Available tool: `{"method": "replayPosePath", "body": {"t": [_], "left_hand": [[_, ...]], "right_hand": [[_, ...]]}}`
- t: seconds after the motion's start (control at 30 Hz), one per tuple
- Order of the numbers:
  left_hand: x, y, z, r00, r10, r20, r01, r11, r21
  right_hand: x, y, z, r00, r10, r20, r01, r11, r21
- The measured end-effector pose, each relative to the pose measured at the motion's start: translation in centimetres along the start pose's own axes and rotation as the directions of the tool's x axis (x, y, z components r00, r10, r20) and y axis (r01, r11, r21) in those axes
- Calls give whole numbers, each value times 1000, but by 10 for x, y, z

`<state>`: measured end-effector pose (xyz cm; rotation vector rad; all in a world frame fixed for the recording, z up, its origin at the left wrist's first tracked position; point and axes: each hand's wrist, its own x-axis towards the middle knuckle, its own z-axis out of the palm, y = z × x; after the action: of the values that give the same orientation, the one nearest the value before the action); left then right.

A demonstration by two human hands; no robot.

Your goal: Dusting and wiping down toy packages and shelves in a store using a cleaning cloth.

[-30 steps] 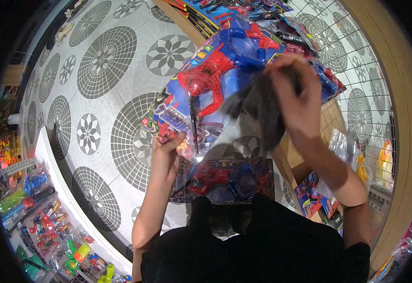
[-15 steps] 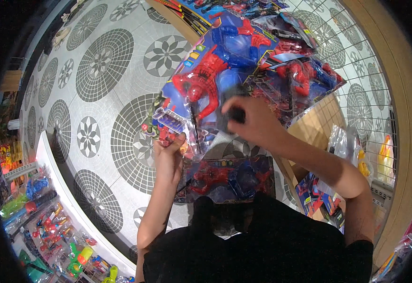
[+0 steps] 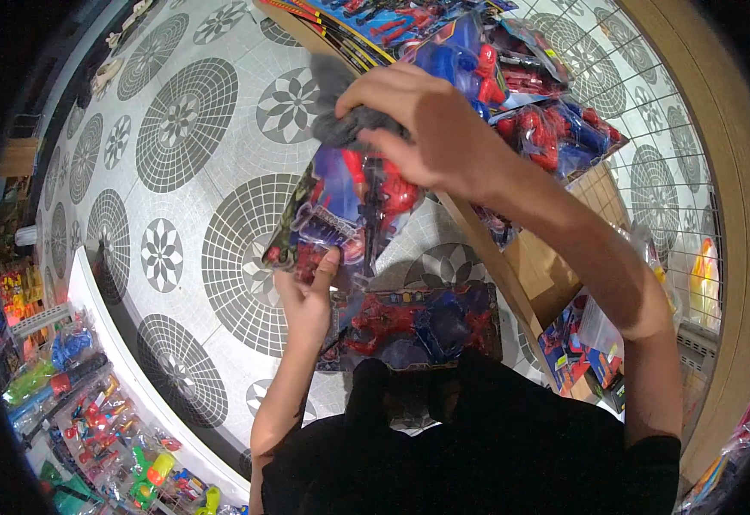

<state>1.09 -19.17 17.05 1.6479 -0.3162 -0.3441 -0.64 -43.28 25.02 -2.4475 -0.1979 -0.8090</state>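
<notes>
A blister-packed red and blue action figure [image 3: 332,193] is held up at a slant in front of me. My left hand [image 3: 306,300] grips its lower corner, thumb on the front and fingers behind. My right hand [image 3: 439,129] is closed on a dark grey cloth [image 3: 345,124], blurred by motion, at the package's upper left edge. That hand and forearm hide the package's middle; blue and red parts of the figure show beyond them. A similar packaged figure [image 3: 413,326] lies flat lower down, by my dark-clothed legs.
More packaged figures [image 3: 564,133] lie in a wooden-edged display at the right, beside a wire grid [image 3: 649,112]. A white-edged shelf [image 3: 147,369] with bagged toys [image 3: 109,429] stands at the left. Patterned tile floor [image 3: 186,120] shows between them.
My right hand has swept the cloth left and away from me, from the package's right side to its upper left edge. My left hand keeps its corner grip, slightly lower.
</notes>
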Motion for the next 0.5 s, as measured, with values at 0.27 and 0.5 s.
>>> {"method": "replayPosePath", "body": {"t": [0.27, 0.5], "left_hand": [[8, 13, 1, 991, -126, 54, 128, 991, -47], [11, -16, -12, 983, -184, -14, 177, 962, -209]], "right_hand": [[4, 88, -43, 992, -20, 124, 61, 941, -332], [-2, 101, -75, 752, 566, -338, -638, 754, -157]]}}
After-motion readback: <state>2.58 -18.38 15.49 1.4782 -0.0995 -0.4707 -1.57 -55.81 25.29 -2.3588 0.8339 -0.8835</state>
